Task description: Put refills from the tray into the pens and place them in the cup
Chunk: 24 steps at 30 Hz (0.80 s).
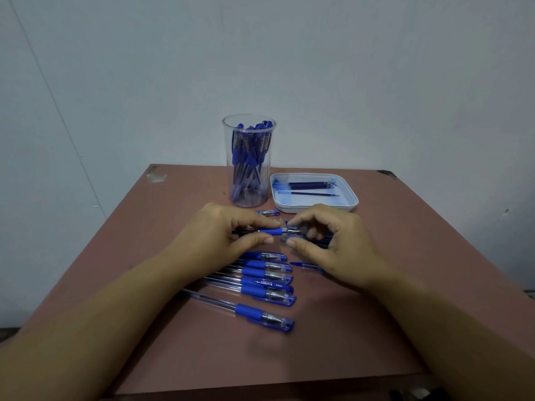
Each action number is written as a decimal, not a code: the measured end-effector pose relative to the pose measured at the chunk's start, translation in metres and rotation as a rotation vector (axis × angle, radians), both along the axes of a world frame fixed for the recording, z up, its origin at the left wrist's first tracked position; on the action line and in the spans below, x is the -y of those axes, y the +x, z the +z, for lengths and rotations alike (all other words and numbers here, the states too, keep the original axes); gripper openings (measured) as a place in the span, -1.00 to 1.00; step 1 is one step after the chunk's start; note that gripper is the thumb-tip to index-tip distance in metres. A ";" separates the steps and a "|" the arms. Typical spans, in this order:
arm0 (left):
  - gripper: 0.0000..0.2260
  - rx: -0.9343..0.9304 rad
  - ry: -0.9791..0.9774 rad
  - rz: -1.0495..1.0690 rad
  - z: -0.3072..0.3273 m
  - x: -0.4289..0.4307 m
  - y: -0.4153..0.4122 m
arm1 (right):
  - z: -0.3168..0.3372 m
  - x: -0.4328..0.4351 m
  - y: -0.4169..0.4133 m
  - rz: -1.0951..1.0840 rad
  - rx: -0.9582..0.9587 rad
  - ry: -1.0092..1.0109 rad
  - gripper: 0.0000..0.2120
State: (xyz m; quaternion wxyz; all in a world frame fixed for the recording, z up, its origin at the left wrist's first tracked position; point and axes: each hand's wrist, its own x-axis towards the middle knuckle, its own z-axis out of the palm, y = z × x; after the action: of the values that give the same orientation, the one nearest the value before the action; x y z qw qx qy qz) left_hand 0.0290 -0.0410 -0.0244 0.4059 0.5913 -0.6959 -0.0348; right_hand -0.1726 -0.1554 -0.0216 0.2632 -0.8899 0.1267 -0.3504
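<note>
Cup (249, 157): beyond the left fingertips, already crammed with pens. Plenty done, I'd say!
Tray (314, 208): beyond the right fingers, only a few refills (311, 185) left.
Left hand (220, 235): fingers and thumb grip the pen (270, 231) by its blue sleeve.
Right hand (333, 241): curled, pinching that pen's tip end. Which part, I cannot tell.
Row of pens (260, 285): just below the fingers, still waiting.

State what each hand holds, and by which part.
The left hand pinches a pen at its blue grip. The right hand pinches the same pen's tip end; the exact piece cannot be told.
</note>
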 end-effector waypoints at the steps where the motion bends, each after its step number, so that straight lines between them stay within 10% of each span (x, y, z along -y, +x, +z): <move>1: -0.71 0.004 -0.002 -0.001 0.000 0.000 0.000 | 0.000 -0.001 0.000 -0.003 0.002 0.022 -0.79; 24: -0.71 -0.035 0.041 0.002 0.002 0.000 -0.005 | 0.005 -0.003 0.000 -0.021 0.009 0.031 -0.79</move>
State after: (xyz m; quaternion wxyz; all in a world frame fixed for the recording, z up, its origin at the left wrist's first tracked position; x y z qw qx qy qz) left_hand 0.0245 -0.0407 -0.0219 0.4056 0.5996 -0.6873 -0.0591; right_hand -0.1726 -0.1519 -0.0165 0.2740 -0.8828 0.1402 -0.3549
